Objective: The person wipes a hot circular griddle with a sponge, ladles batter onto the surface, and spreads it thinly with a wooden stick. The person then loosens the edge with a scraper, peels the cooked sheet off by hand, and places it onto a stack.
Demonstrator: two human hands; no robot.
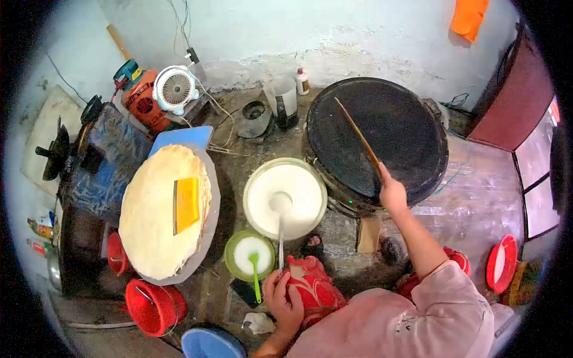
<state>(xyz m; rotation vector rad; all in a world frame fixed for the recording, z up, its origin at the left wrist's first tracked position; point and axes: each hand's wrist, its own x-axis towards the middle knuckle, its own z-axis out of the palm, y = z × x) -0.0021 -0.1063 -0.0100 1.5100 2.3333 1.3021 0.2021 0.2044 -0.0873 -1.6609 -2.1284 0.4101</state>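
My right hand (393, 192) is closed around a thin wooden stick (360, 135), which reaches across the large round black griddle (412, 131). No batter shows on the griddle's dark surface. With my left hand (284, 303) I grip the handle of a ladle (281, 235). Its bowl end lies in white batter (304, 203) inside a wide round bowl (246, 206). Left of my left hand, a smaller green bowl (230, 262) contains white stuff and a bright green spatula (256, 277).
On the left, a stack of thin pale pancakes (149, 215) carries a yellow scraper (188, 203). Red buckets (146, 316) and a blue basin (212, 345) stand at lower left. A small white fan (175, 89), a clear jug (280, 98) and a little bottle (302, 82) line the wall.
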